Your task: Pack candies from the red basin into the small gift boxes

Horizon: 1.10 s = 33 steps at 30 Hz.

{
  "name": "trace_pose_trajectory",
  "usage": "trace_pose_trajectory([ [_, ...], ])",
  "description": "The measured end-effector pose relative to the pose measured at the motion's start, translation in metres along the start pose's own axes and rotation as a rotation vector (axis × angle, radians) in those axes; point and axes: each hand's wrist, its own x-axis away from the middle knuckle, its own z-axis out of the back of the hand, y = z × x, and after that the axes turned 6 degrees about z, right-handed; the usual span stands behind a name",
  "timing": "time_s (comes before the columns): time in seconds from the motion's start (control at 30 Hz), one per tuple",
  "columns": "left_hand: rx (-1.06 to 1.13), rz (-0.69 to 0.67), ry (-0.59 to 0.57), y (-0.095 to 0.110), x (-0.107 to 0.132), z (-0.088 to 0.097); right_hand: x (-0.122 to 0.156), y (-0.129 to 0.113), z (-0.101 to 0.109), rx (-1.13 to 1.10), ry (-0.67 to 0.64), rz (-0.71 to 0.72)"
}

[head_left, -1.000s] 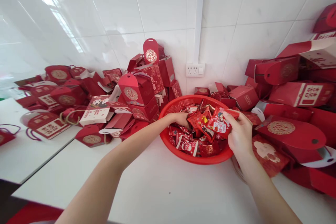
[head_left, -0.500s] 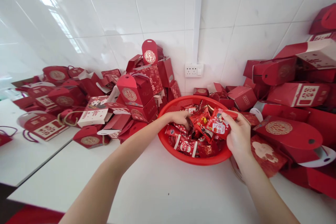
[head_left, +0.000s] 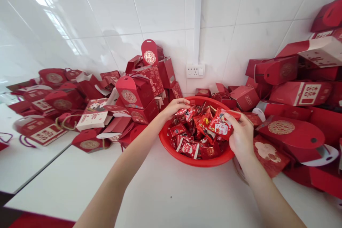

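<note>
A round red basket full of small red candy packets stands on the white counter near the wall. My left hand is over the basket's left rim, fingers curled round a red packet lifted just above the heap. My right hand hovers over the basket's right side, gripping a bunch of red packets that fan out to the left.
Heaps of red gift boxes lie left of the basket, and more red boxes are stacked to the right against the tiled wall. A wall socket sits behind the basket. The white counter stretches toward me.
My left hand has risen out of the heap toward the basket's left rim with a packet in it. My right hand has stayed put with its bunch of packets.
</note>
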Motion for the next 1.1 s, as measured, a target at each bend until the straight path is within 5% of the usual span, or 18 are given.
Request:
trace_pose_trajectory([
  [0.3,0.011,-0.063,0.174,-0.002,0.0,0.002,0.002,-0.004,0.001,0.022,-0.013,-0.09],
  [0.5,-0.068,-0.088,0.234,-0.007,-0.004,0.004,0.004,-0.008,-0.002,0.093,-0.359,-0.344],
  [0.67,-0.161,-0.091,0.316,-0.011,-0.009,0.008,0.005,-0.003,-0.006,0.175,-0.547,-0.333],
  [1.1,-0.457,-0.224,0.453,-0.02,-0.025,0.021,-0.009,0.014,-0.009,0.307,-0.479,-0.235],
])
